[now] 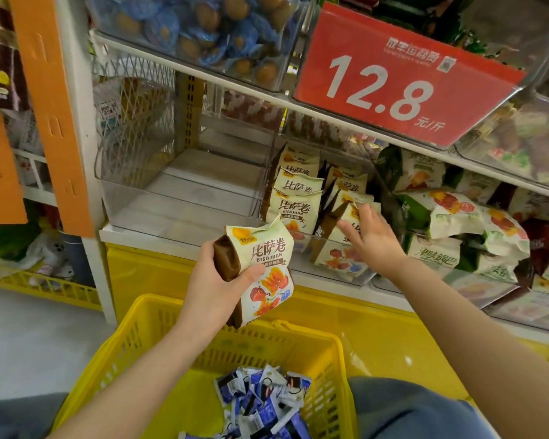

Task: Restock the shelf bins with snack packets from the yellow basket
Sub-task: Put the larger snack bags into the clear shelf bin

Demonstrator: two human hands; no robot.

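Note:
My left hand (216, 280) grips a cream and brown snack packet (263, 264) above the yellow basket (133, 337). Small blue and white packets (260, 403) lie in the basket's bottom. My right hand (371, 239) reaches into a clear shelf bin (346, 277), fingers spread and resting on a matching packet (343, 226) there. More of the same packets (295, 198) stand stacked in that bin. To its left sits a clear bin (184, 191) with nothing inside.
A red price sign (403, 77) reading 12.8 hangs from the shelf above. Green and white packets (450, 217) fill the bin on the right. Blue-wrapped items (203, 30) sit in the upper bin. An orange post (51, 115) and another yellow basket (45, 286) stand at left.

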